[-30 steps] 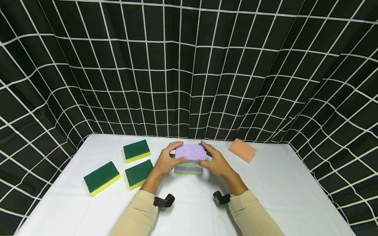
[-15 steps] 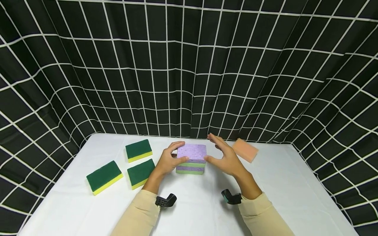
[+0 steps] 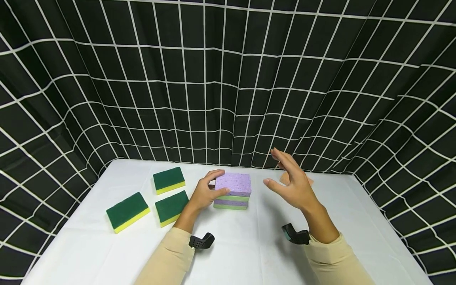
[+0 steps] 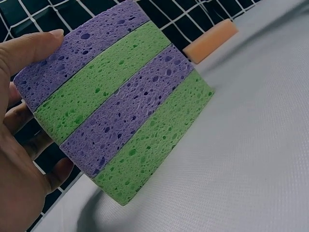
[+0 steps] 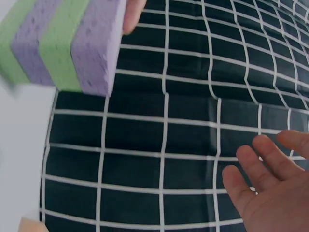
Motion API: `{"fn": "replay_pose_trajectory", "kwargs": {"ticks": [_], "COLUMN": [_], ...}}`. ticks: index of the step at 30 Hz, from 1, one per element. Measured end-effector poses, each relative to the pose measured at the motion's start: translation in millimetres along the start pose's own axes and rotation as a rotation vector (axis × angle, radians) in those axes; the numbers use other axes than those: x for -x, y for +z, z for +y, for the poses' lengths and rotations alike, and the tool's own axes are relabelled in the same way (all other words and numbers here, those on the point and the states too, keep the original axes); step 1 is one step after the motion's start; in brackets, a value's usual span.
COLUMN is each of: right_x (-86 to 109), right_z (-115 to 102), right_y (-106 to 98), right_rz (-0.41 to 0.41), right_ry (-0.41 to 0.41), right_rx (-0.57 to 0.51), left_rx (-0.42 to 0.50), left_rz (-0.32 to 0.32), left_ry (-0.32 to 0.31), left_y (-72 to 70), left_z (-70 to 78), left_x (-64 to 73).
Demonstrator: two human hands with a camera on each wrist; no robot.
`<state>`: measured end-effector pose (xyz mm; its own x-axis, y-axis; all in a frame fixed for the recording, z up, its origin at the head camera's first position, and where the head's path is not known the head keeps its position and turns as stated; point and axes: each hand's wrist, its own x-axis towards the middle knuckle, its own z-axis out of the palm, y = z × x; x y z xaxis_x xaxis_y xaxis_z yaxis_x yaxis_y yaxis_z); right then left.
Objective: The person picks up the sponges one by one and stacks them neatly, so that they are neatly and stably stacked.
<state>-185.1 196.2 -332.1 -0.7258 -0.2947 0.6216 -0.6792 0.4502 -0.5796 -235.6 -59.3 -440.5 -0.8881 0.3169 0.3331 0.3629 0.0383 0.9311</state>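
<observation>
A neat stack of sponges stands at the middle of the table, purple and green by turns. The top one is a purple sponge (image 3: pixel 233 182); under it show a green sponge (image 4: pixel 104 82), another purple one (image 4: pixel 128 113) and a green one at the bottom (image 4: pixel 154 140). My left hand (image 3: pixel 206 192) holds the top purple sponge at its left end, thumb on the front face and fingers around the back. To the right of the stack, my right hand (image 3: pixel 293 184) is raised with fingers extended and nothing in it. It partly hides an orange sponge (image 3: pixel 284 179).
On the left of the white table (image 3: pixel 89 253) lie three green-and-yellow scrub sponges: one at the back (image 3: pixel 167 177), one at the far left (image 3: pixel 125 209), one beside my left wrist (image 3: pixel 169 206). A black gridded curtain (image 3: pixel 213 79) rises behind and at both sides.
My right hand has let go of the stack and moved right and up, now overlapping the orange sponge. My left hand stays on the purple sponge.
</observation>
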Motion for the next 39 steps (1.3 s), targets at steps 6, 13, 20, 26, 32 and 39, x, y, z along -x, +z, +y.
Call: {"fn": "replay_pose_trajectory", "kwargs": {"ticks": [6, 13, 20, 26, 32, 39], "right_x": [-2.9, -0.7, 7.1, 10.7, 13.3, 23.9], "right_z": [4.0, 32.7, 72.0, 89.7, 111.3, 136.9], "right_y": [-19.7, -41.1, -54.6, -60.7, -64.0, -64.7], "right_rz": [0.052, 0.097, 0.123, 0.132, 0.117, 0.104], "right_ry": [0.075, 0.157, 0.248, 0.360, 0.480, 0.566], "right_rx": [0.007, 0.047, 0.087, 0.109, 0.119, 0.117], "left_rx": [0.008, 0.016, -0.007, -0.007, -0.006, -0.008], "left_rz": [-0.005, 0.009, 0.001, -0.002, -0.002, -0.012], "left_ry": [0.007, 0.021, 0.021, 0.028, 0.017, 0.009], "left_y": [-1.0, -0.2, -0.3, 0.0, -0.5, -1.1], "left_z": [-2.4, -10.0, -4.0, -3.0, -2.3, -2.2], "left_x": [-0.5, -1.9, 0.9, 0.4, 0.8, 0.4]}}
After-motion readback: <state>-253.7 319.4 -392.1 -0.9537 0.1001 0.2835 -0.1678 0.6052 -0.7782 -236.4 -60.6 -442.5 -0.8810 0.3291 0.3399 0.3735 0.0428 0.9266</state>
